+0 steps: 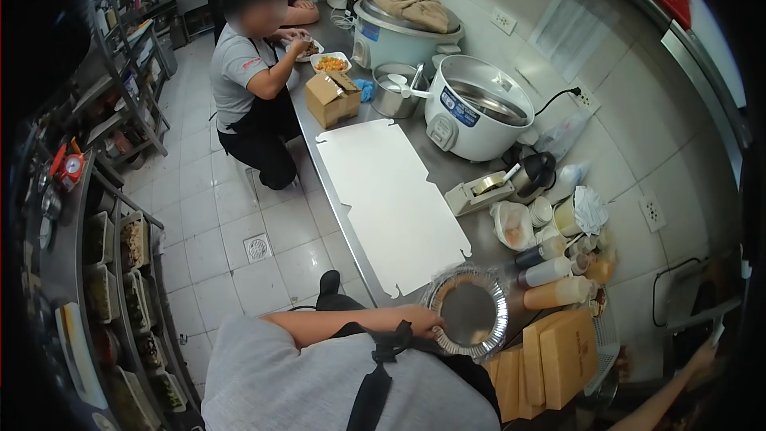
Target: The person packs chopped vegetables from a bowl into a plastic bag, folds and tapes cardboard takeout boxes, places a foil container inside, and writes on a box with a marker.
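My left hand (432,324) reaches across my body, its fingers closed on the near left rim of a round foil pan (499,307) at the counter's front edge. Thin clear plastic shows around the pan's far rim. Beyond it lies a flat white cardboard blank (399,203) with notched corners and edges. At the far lower right, my right hand (704,357) is stretched away from my body. Its fingers are closed around a thin, pale object (719,329) that I cannot make out.
Brown cardboard boxes (568,355), squeeze bottles (550,271) and a tape dispenser (480,191) line the counter's wall side. Farther along stand a white rice cooker (479,104), a metal pot (396,92) and a small carton (333,99). A seated person (254,72) handles food there. Left is a shelf with food containers (134,241).
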`<state>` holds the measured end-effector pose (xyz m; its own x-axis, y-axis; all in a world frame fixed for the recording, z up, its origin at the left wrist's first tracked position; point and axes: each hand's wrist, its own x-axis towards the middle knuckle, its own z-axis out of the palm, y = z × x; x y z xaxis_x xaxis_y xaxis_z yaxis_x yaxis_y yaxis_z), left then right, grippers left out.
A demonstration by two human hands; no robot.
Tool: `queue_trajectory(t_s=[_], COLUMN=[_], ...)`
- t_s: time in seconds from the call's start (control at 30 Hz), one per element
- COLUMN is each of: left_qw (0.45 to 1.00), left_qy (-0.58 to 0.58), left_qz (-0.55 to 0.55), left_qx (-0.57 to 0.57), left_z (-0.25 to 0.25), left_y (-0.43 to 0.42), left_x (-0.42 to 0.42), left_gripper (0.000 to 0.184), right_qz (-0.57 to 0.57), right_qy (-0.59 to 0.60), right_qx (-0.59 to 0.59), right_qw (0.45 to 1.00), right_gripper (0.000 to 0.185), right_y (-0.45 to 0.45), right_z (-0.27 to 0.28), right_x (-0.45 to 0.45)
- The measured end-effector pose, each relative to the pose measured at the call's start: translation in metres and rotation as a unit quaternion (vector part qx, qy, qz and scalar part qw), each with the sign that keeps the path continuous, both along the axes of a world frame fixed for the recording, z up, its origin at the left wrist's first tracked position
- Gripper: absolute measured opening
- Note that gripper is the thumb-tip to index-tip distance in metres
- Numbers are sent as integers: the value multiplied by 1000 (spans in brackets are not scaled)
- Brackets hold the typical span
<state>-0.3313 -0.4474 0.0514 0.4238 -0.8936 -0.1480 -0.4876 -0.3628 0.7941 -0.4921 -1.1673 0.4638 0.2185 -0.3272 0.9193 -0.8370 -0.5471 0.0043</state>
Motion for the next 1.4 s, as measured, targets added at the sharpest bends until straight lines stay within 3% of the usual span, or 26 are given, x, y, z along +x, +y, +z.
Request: queue_trajectory(t_s=[0.07,0.2,0.23,0.3,0.4,0.43,0.47,0.5,0.57,0.63,0.73,0.8,0.87,0.93,1.03,1.1,1.17,1.3,1.4], left_qw=[1000,998,998,998,997,996,996,998,997,994,980,928,880,833,729,639,589,540,554], left_qy=[16,34,34,33,57,51,29,37,37,21,-86,-282,-349,-399,-478,-576,-657,-773,-763], left_qz=[12,49,42,47,58,46,37,2,-59,-105,-175,-219,-251,-285,-313,-283,-211,-115,-106], left_qx=[22,16,21,30,7,50,79,55,25,-1,-45,-107,-200,-257,-378,-424,-421,-313,-317], left_z=[6,27,20,32,44,43,38,34,50,76,134,177,246,282,311,319,325,323,325], left_y=[2,6,3,-2,-7,-8,-11,-17,-30,-39,-83,-135,-197,-263,-367,-440,-502,-541,-542], left_x=[-1,0,3,2,-5,-10,-8,-2,10,14,57,81,72,58,32,19,5,-16,-19], left_gripper=[39,39,39,37,41,40,40,39,39,39,40,36,36,39,47,54,55,53,57], right_qz=[-39,-1,86,-26,-213,-101,56,39,43,24,161,185,197,242,229,214,220,265,287], right_qy=[-14,-124,-140,-46,8,21,-77,-176,-218,-230,-248,-259,-260,-226,-174,-152,-121,-125,-108], right_qx=[74,-52,-118,-303,-212,-272,-311,-150,-52,-13,-28,-26,-47,-70,-44,-31,-42,5,-58], right_qw=[996,991,979,952,954,957,946,972,974,973,955,947,944,941,957,965,967,956,950], right_gripper=[52,44,41,31,22,21,22,25,27,26,25,23,20,20,19,18,19,16,15], right_y=[-41,-105,-123,-161,-133,-158,-138,-81,-36,-21,0,39,60,71,86,93,100,105,110], right_z=[-15,-39,-45,-44,-53,-62,-63,-55,-43,-37,-32,-26,-21,-12,-3,1,-2,-24,-39], right_x=[13,34,33,30,21,1,1,10,17,22,7,2,-5,-15,-26,-30,-31,-29,-24])
